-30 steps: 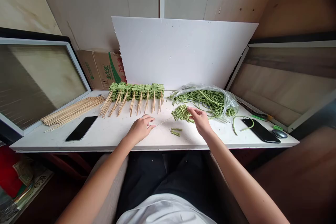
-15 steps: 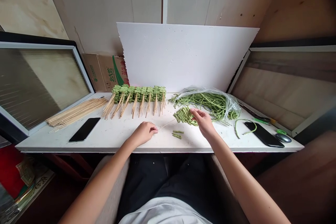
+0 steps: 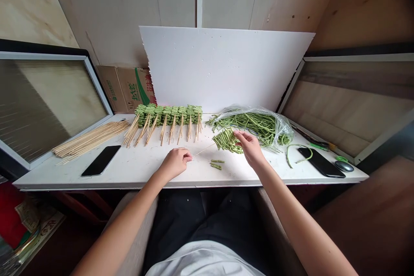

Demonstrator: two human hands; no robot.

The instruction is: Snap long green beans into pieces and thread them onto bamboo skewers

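Observation:
My left hand point(image 3: 177, 161) pinches the bare end of a thin wooden skewer point(image 3: 204, 149). Cut green bean pieces point(image 3: 225, 140) are threaded side by side along the skewer's other end. There my right hand point(image 3: 247, 143) is closed at the far end of the row, thumb and fingers on a bean piece. Below the skewer, a few loose bean pieces point(image 3: 216, 164) lie on the white table point(image 3: 190, 177). Behind the right hand, long green beans point(image 3: 255, 123) spill from a clear plastic bag point(image 3: 283, 126).
Stacked bundles of finished bean skewers point(image 3: 170, 116) line the back left. Bare skewers point(image 3: 90, 138) and a phone point(image 3: 101, 161) lie at left. On the right are a bent bean point(image 3: 289, 155), another phone point(image 3: 320, 163) and a dark rounded object point(image 3: 344, 166). A white board point(image 3: 226, 69) stands behind.
The whole view has shifted slightly. Both hands keep their grip on the skewer and the beans, with hardly any movement between them.

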